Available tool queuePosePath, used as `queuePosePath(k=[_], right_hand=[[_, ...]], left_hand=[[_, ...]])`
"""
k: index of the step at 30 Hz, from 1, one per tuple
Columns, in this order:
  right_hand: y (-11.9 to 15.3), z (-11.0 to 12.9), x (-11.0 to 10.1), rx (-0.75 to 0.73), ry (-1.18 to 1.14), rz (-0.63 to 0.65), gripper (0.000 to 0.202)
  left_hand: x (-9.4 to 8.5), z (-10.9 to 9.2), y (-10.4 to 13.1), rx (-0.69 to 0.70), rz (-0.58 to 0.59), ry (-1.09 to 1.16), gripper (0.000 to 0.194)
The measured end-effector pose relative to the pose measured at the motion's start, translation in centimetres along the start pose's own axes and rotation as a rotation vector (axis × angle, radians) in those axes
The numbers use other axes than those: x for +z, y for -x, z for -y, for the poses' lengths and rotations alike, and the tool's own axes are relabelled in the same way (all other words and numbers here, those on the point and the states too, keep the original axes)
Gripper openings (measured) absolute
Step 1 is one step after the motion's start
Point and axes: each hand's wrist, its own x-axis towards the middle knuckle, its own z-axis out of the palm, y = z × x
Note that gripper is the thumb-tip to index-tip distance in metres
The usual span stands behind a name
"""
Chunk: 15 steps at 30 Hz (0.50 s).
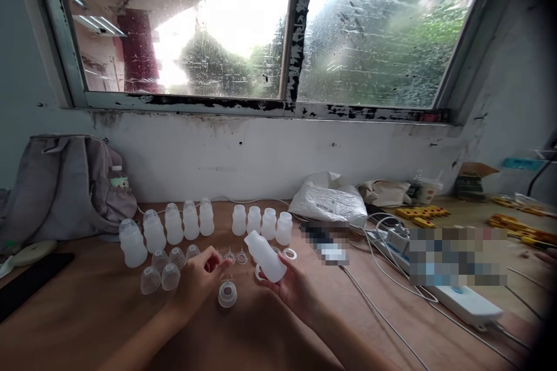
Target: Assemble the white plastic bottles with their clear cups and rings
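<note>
My right hand (289,290) is wrapped round a frosted white bottle (266,258), tilted with its open neck to the upper left. My left hand (198,275) is closed, thumb and fingers together near the clear nipples (241,257); whatever is in the pinch is too small to make out. Below and between the hands stands a nipple in a white collar (227,294). Clear domed caps (150,280) stand left of my left hand. Behind are several capped bottles (174,224) on the left and several open bottles (269,224) in the middle. A white ring (289,254) lies beside my right hand.
A grey backpack (65,185) is at the back left, near a black flat object (32,284). Behind on the right lies a silver bag (328,200). A white power strip (467,304) with cables and yellow parts (422,214) are on the right. A person's hand shows at the right edge.
</note>
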Motion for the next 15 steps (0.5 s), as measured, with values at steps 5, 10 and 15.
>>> queuePosePath(k=[5, 10, 15], right_hand=[[0.1, -0.3, -0.1, -0.006, 0.088, 0.011, 0.034], [0.1, -0.7, 0.0, -0.083, 0.147, 0.058, 0.028], [0.1, -0.6, 0.2, -0.138, 0.224, -0.012, 0.035]], left_hand=[[-0.8, -3.8, -3.1, 0.083, 0.093, 0.133, 0.029], [-0.4, -5.2, -5.2, 0.118, 0.236, 0.138, 0.023], [-1.9, -5.2, -6.8, 0.100, 0.355, 0.127, 0.020]])
